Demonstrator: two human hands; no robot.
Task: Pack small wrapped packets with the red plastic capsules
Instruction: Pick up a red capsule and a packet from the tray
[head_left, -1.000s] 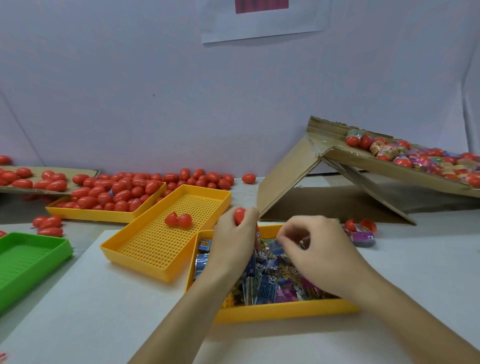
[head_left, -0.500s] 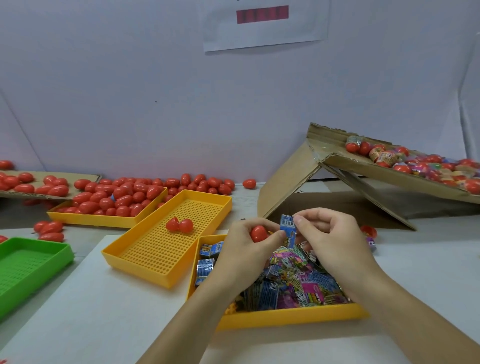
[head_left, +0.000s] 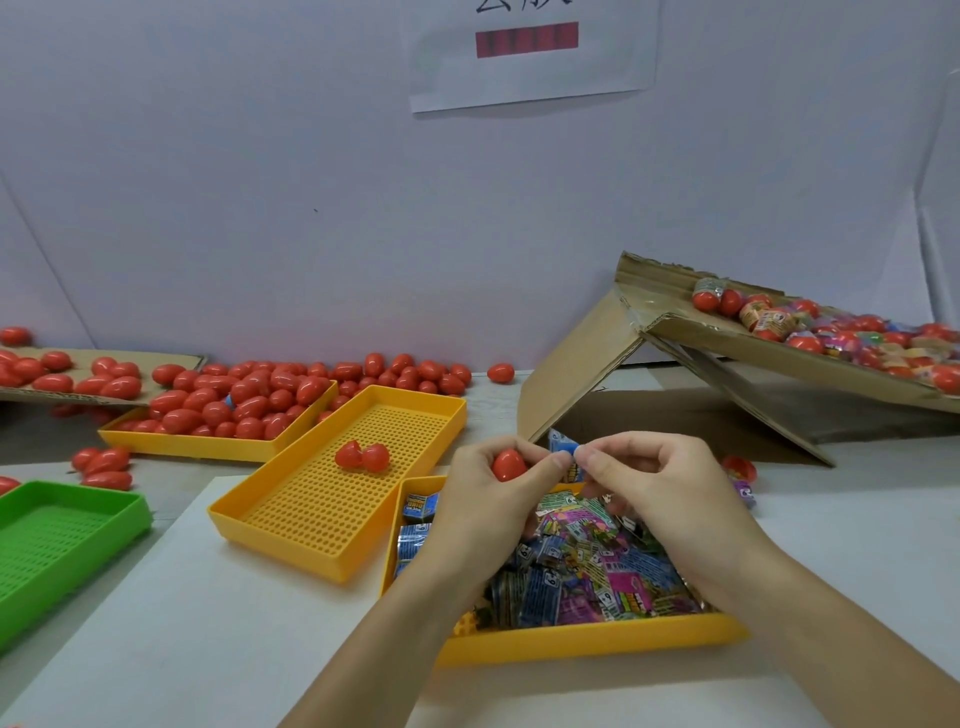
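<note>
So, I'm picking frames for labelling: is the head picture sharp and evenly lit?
Head view: soft, even light with faint shadows; the wide lens bends the table and wall edges; the red capsule in the left hand is sharp, the packet print slightly soft.

The scene is brightly and evenly lit with soft, diffuse light, apparently from above. Shadows are faint: a dim patch lies under the tilted cardboard flap (head_left: 576, 374) and a thin soft one beside the yellow trays on the tabletop (head_left: 156, 623). The red capsules (head_left: 249, 395) carry small pale highlights. Wide-angle distortion bends the edges. The picture is slightly soft, and print on the packets (head_left: 597, 571) is unreadable.
</note>
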